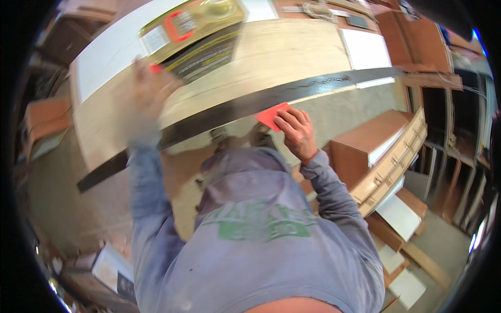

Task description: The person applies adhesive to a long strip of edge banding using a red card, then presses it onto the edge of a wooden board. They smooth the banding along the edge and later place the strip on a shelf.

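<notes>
Head view: your right hand (296,131) pinches a flat red plastic scraper card (271,116), fingers closed over its lower right corner, the thumb side toward your chest. The card's upper edge rests against the long dark edge strip (271,96) that runs along the near side of the pale plywood panel (282,52). That strip slants from lower left, past the card, up to the right beyond your knuckles.

Your left hand (148,99) is raised over the panel, well apart from the card and to its left; it is blurred, so you cannot tell whether the fingers are spread or curled, nor whether they hold anything. Just above and beyond that hand lies a yellow and black box with a red mark (193,31), resting on the panel's far side.

A white board (365,49) sits up and to the right of your right hand. Stacked brown and white cabinet panels (386,156) stand to the right of your right wrist, below the strip. Your grey hooded sweatshirt (261,240) fills the lower middle, beneath both hands.
</notes>
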Demonstrator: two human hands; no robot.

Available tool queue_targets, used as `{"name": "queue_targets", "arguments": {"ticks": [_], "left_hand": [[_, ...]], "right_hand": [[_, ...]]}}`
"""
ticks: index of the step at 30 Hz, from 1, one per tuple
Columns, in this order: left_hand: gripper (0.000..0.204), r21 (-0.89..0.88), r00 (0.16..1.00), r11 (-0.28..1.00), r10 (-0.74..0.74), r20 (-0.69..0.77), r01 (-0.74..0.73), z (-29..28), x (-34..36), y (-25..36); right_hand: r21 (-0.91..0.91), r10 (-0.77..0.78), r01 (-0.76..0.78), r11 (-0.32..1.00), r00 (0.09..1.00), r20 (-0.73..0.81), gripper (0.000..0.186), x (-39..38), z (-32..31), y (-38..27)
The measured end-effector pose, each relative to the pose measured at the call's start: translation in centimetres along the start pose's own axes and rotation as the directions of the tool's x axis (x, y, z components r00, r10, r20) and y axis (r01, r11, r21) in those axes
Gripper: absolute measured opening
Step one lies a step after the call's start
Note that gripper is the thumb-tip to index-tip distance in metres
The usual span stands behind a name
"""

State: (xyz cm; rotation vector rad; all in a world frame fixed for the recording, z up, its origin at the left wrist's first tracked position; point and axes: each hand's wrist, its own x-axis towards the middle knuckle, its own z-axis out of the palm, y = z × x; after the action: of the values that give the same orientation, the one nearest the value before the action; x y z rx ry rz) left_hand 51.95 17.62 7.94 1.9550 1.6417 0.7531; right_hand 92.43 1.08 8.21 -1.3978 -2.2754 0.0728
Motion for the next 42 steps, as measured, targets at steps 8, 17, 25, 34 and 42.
{"name": "queue_targets", "arguments": {"ticks": [8, 17, 25, 34, 42], "left_hand": [[0.066, 0.394, 0.98, 0.919, 0.097, -0.174, -0.021, -0.1, -17.3, 0.4], [0.093, 0.526, 0.992, 0.846, 0.028, 0.125, -0.09, 1.7, -16.9, -0.1], [0.099, 0.48, 0.943, 0.851, 0.052, 0.328, -0.213, 3.0, -15.6, -0.6], [0.085, 0.438, 0.945, 0.854, 0.165, 0.284, -0.281, 4.0, -15.2, -2.4], [0.086, 0.414, 0.93, 0.845, 0.236, 0.281, -0.339, 2.6, -15.0, -2.7]], "right_hand": [[-0.338, 0.366, -0.412, 0.846, 0.91, -0.192, 0.027, -2.5, -7.2, 14.8], [-0.458, 0.411, -0.362, 0.812, 0.912, 0.007, 0.028, -2.4, -5.8, 21.8], [-0.159, 0.18, -0.188, 0.969, 0.982, -0.061, 0.023, 0.0, -2.4, 12.4], [-0.098, 0.064, -0.067, 0.993, 0.997, -0.031, 0.032, 1.7, -6.2, 14.9], [-0.022, -0.013, 0.014, 1.0, 0.999, 0.03, 0.039, 0.4, -3.6, 10.8]]}}
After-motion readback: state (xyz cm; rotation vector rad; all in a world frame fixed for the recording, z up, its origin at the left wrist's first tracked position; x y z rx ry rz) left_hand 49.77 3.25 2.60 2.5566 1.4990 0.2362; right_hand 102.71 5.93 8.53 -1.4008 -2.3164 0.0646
